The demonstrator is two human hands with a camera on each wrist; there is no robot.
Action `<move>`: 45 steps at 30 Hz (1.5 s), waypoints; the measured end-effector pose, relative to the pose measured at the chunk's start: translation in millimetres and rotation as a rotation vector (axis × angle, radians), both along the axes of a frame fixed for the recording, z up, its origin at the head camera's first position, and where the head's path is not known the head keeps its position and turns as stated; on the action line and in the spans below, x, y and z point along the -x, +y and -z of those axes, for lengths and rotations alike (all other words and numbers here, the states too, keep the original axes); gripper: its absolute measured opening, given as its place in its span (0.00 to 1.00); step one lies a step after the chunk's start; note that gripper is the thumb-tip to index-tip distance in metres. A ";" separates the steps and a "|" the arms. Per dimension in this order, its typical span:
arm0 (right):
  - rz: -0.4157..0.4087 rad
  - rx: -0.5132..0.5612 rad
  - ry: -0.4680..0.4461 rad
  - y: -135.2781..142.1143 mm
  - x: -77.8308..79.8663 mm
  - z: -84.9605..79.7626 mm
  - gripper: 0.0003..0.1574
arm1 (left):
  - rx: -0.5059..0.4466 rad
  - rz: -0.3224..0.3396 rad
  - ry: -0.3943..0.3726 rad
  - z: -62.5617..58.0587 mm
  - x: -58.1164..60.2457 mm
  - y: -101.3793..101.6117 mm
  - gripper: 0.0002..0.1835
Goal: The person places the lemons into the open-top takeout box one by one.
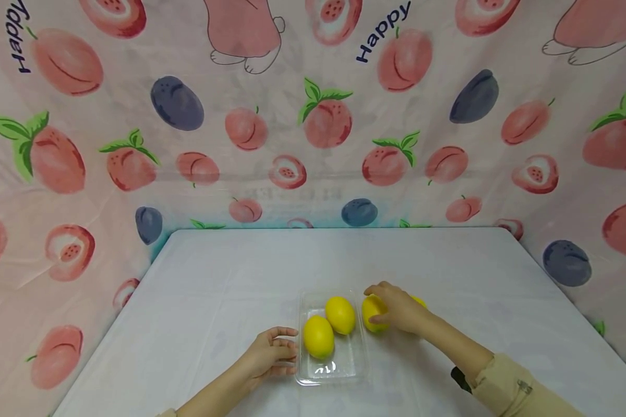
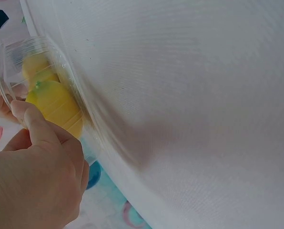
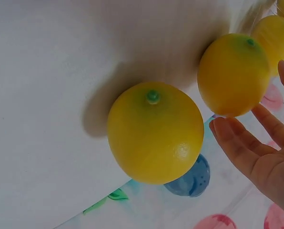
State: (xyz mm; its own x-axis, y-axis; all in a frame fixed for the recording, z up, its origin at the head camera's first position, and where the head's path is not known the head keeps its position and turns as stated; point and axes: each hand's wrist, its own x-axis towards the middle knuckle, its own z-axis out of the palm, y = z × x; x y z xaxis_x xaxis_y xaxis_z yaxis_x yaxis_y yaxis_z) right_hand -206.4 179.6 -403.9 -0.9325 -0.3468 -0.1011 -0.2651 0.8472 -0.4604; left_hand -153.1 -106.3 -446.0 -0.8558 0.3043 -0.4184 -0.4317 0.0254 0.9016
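Observation:
A clear plastic box [image 1: 339, 370] stands on the table with two yellow lemons in it, a front lemon [image 1: 319, 337] and a back lemon [image 1: 341, 315]. My left hand [image 1: 268, 353] is at the box's left side, fingers loosely extended against its wall; the left wrist view has the thumb near the rim. My right hand [image 1: 399, 310] reaches over a third lemon [image 1: 371, 314] just right of the box. In the right wrist view, its spread fingers are close beside that lemon [image 3: 233, 75], not closed round it. Another lemon [image 3: 155, 136] lies farther right, mostly hidden by the right hand in the head view.
The white table [image 1: 240, 272] extends to the back and both sides. A cloth [image 1: 287, 145] printed with peaches and dark plums hangs behind and beside it. A dark object [image 1: 460, 379] shows at the right sleeve's cuff.

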 end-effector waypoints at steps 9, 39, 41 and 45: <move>-0.054 -0.057 0.034 -8.0 3.1 8.7 0.34 | 0.009 0.003 -0.003 0.2 0.3 0.0 0.21; -0.014 0.016 0.150 -7.3 -18.4 -27.7 0.38 | 0.030 -0.010 -0.007 -2.4 -1.1 -0.3 0.23; -0.031 0.019 0.167 -9.2 -21.3 -30.6 0.38 | 0.028 -0.010 -0.009 -2.7 -0.4 -0.1 0.23; -0.044 0.032 0.158 -14.5 -28.6 -33.0 0.38 | 0.023 -0.007 -0.009 -2.5 -0.3 1.1 0.22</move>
State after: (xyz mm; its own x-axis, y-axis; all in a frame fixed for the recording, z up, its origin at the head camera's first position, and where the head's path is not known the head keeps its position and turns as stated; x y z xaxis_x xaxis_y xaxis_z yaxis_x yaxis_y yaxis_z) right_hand -177.8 165.1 -370.9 -0.9198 -0.3883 0.0571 -0.3728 0.8187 -0.4367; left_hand -152.8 -105.2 -443.5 -0.8543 0.2884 -0.4324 -0.4396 0.0429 0.8972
